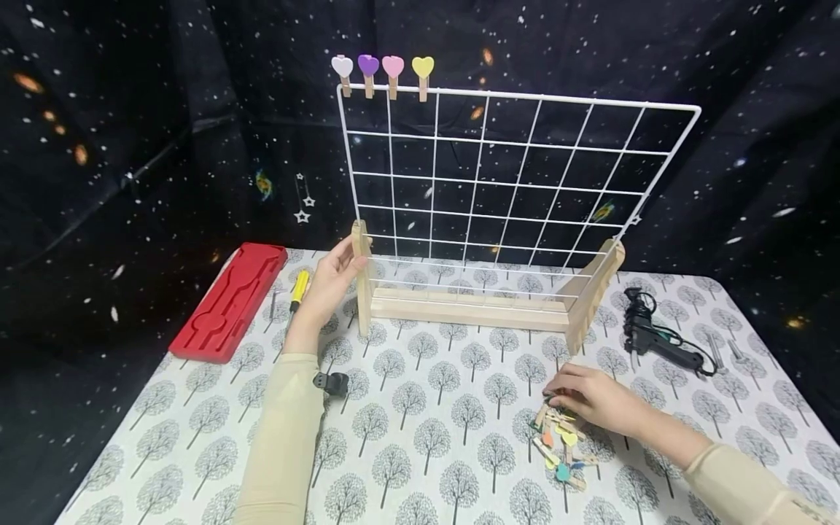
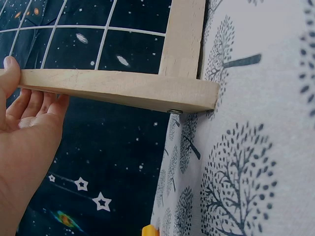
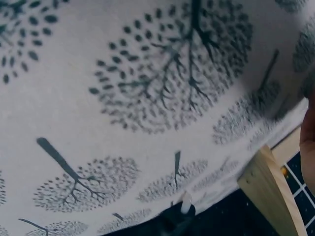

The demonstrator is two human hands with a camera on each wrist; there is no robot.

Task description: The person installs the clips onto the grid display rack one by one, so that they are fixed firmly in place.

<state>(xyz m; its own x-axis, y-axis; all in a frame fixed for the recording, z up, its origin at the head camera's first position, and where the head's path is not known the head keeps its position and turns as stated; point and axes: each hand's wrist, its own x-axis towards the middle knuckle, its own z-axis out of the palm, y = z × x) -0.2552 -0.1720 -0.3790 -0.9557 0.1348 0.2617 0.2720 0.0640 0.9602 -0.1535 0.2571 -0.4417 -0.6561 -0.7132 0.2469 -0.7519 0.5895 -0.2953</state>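
Note:
A white wire grid (image 1: 485, 175) stands in a wooden base, with white, purple, pink and yellow (image 1: 423, 68) heart clothespins clipped along its top left edge. My left hand (image 1: 331, 281) grips the base's left upright (image 2: 118, 88), thumb on one side and fingers on the other in the left wrist view. At the right front, my right hand (image 1: 593, 397) reaches over a loose pile of heart clothespins (image 1: 562, 472). Its thumb and fingertips pinch a dark-topped clothespin (image 1: 547, 399) at the pile's upper edge. Only the edge of this hand shows in the right wrist view.
A red molded tray (image 1: 226, 306) lies at the left, with a yellow-handled screwdriver (image 1: 299, 288) beside it. A black glue gun (image 1: 663, 346) with its coiled cord lies right of the stand. The cloth (image 1: 394, 452) has a tree print; a dark starry backdrop hangs behind.

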